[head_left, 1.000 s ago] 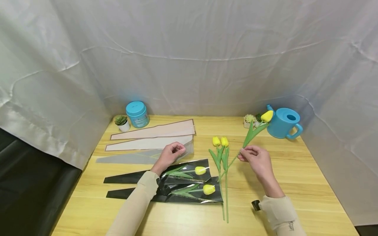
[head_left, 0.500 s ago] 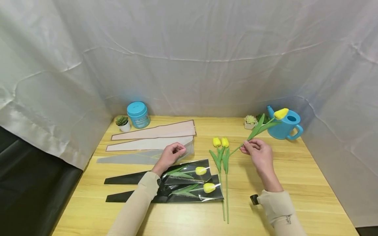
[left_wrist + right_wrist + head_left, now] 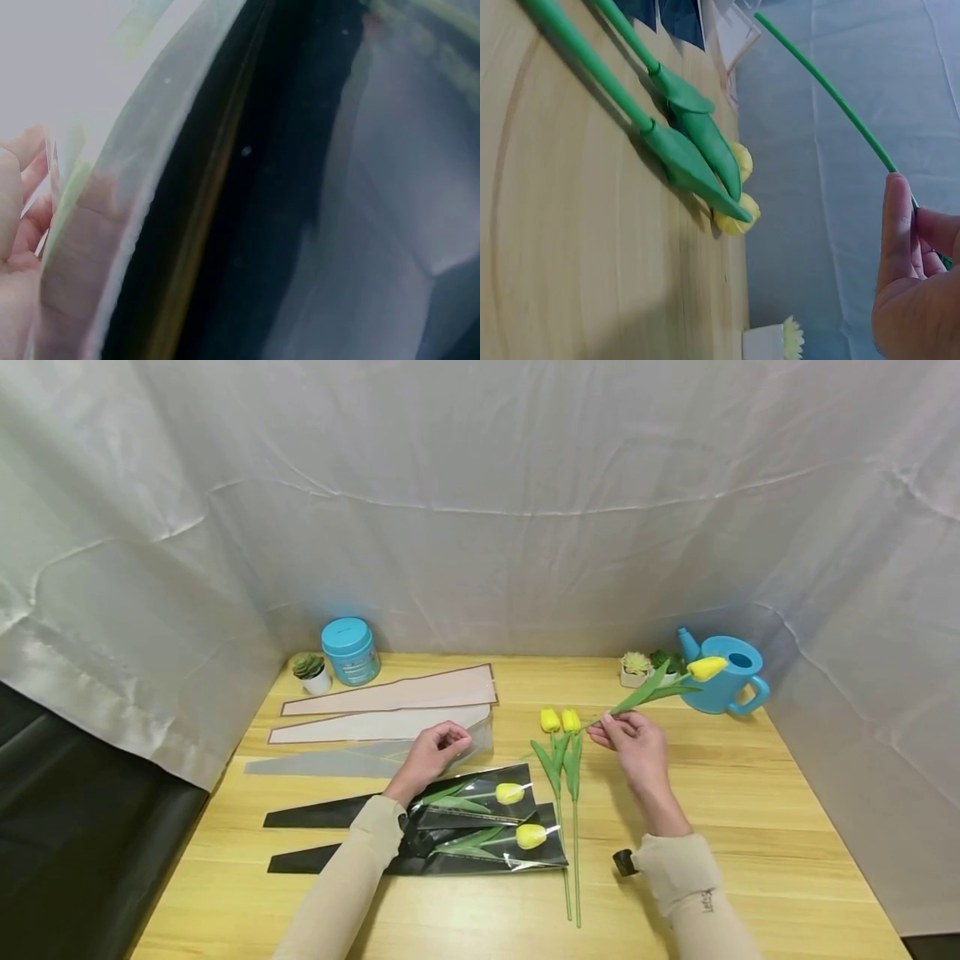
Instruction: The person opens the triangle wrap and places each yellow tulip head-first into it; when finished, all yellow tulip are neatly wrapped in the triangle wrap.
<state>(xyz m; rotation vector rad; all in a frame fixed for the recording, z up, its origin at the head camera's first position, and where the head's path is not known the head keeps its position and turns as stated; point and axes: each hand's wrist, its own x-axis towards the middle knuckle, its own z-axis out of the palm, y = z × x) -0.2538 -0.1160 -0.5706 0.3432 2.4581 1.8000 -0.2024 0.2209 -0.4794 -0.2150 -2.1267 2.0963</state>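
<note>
My right hand (image 3: 637, 752) pinches the stem of a yellow tulip (image 3: 707, 669), raised above the table with its bloom toward the watering can. In the right wrist view its bare green stem (image 3: 840, 101) extends up and left from the fingers. Two more tulips (image 3: 573, 777) lie side by side left of that hand. My left hand (image 3: 427, 760) pinches the edge of a clear flower sleeve (image 3: 322, 762); in the left wrist view fingers (image 3: 30, 225) show at the see-through film. Two black sleeves (image 3: 300, 857) lie nearer, each with a yellow tulip inside.
Two pale sleeves with dark borders (image 3: 397, 692) lie farther back. A blue jar (image 3: 350, 652) and a potted succulent (image 3: 311, 672) stand at the back left. At the back right are a blue watering can (image 3: 716, 689) and small potted plants (image 3: 635, 668).
My right hand first shifts right and then back left, carrying the tulip, whose bloom now hangs lower and farther right. My left hand stays in place at the clear sleeve.
</note>
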